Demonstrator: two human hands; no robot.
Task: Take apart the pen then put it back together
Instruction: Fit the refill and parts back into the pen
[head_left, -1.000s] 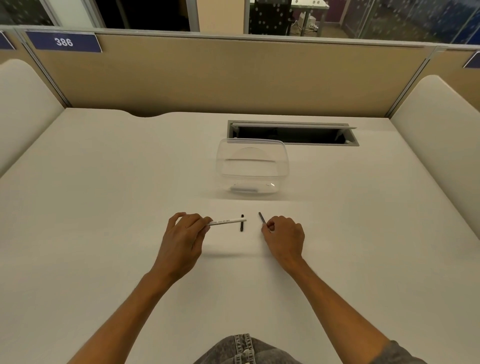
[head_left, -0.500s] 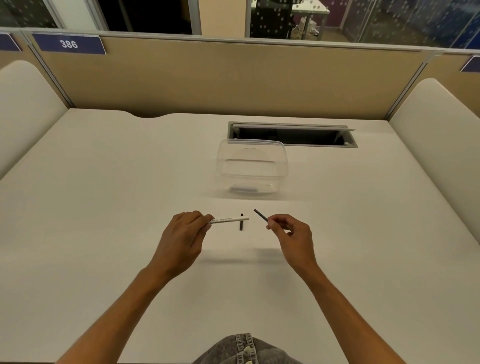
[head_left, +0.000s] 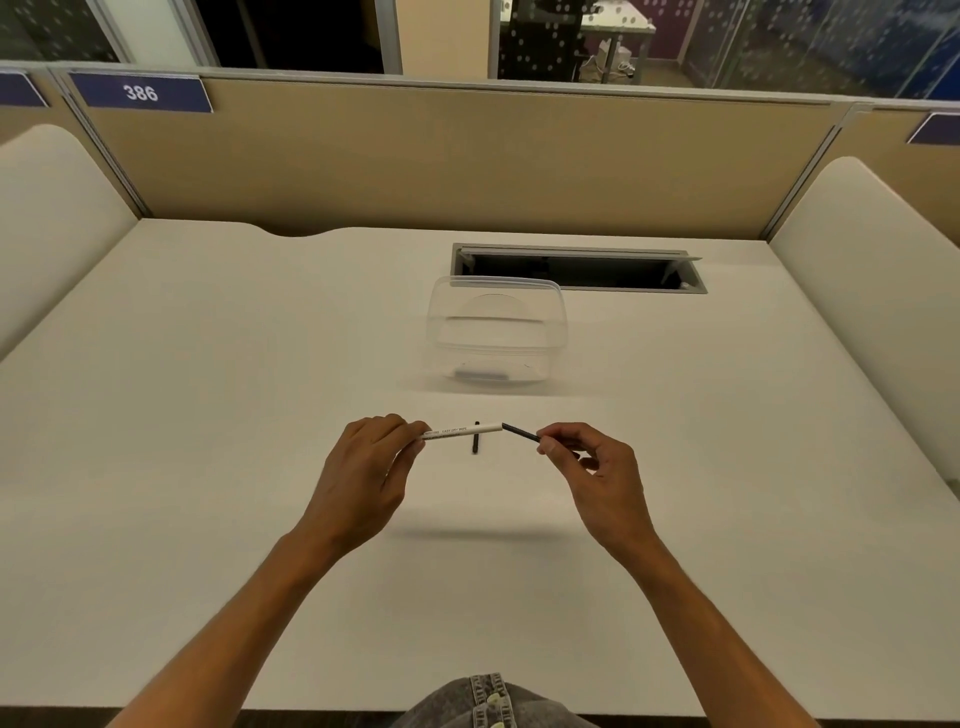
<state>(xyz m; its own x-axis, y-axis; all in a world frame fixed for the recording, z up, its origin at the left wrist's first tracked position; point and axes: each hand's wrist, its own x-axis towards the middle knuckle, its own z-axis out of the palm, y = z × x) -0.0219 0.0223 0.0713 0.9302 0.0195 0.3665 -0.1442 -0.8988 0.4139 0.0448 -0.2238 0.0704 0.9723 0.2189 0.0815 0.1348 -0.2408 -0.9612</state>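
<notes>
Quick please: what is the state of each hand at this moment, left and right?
Left hand: closed, gripping the white pen barrel.
Right hand: closed, pinching the thin black refill, its tip at the barrel's open end.

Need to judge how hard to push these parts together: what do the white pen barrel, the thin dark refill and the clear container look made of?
White pen barrel: looks like matte plastic, opaque, with small printed lettering. Thin dark refill: probably a plastic ink tube, dark and slim; too small to be sure. Clear container: transparent glossy plastic, since the table shows through its walls.
</notes>
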